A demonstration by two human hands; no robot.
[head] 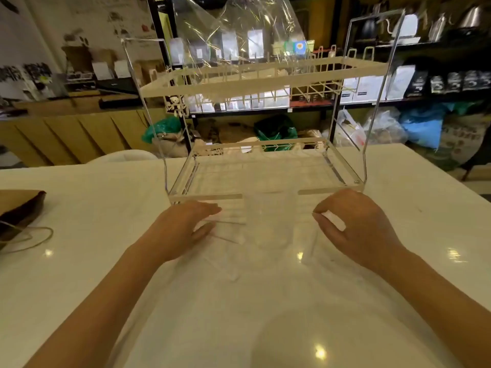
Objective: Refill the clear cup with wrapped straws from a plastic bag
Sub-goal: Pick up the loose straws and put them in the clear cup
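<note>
A clear cup (271, 221) stands on the white table (106, 261) between my hands, just in front of the acrylic rack; it is faint and hard to make out. A clear plastic bag of wrapped straws (228, 229) lies flat around it, with thin lines showing through. My left hand (186, 229) grips the bag's left side between thumb and fingers. My right hand (348, 224) has its fingers curled, pinching the bag's right edge, where a white bit shows at the fingertips.
A two-tier clear acrylic rack (265, 83) stands right behind the hands, with a crumpled clear plastic sheet (239, 35) on its top shelf. A brown paper bag with a cord handle (18, 211) lies at the left edge. Shelves of goods fill the background.
</note>
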